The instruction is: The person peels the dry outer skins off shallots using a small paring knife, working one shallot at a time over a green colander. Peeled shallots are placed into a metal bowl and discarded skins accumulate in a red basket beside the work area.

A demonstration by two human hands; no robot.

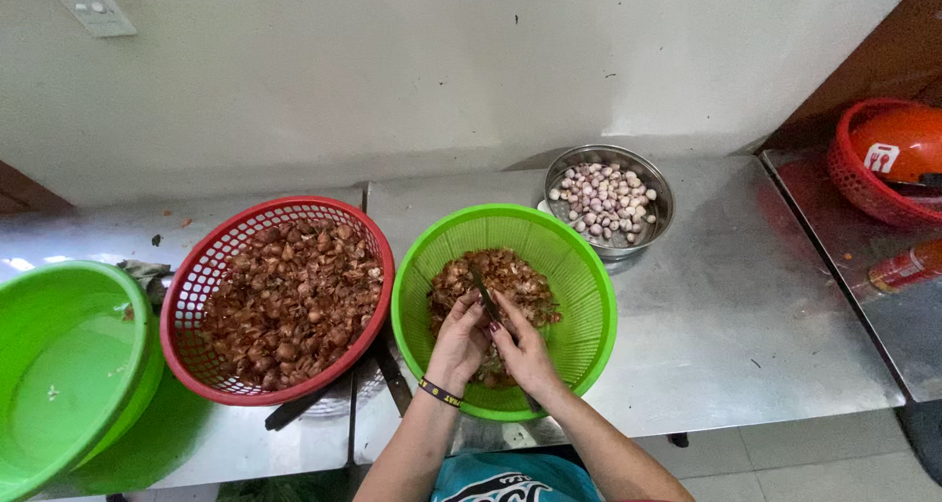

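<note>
Both my hands meet over a green slotted basket (579, 266) that holds brown shallot skins (510, 271). My left hand (457, 340) is closed around a small shallot; a dark band circles its wrist. My right hand (520, 350) grips a small knife (484, 294) whose thin blade points up and away between my fingers, touching the piece in my left hand. The shallot itself is mostly hidden by my fingers.
A red slotted basket (211, 262) full of unpeeled brown shallots stands to the left. A steel bowl (659, 193) of peeled pale shallots sits behind on the steel counter (746, 316). A green basin (69, 365) is far left; a red basket with an orange helmet (898, 144) far right.
</note>
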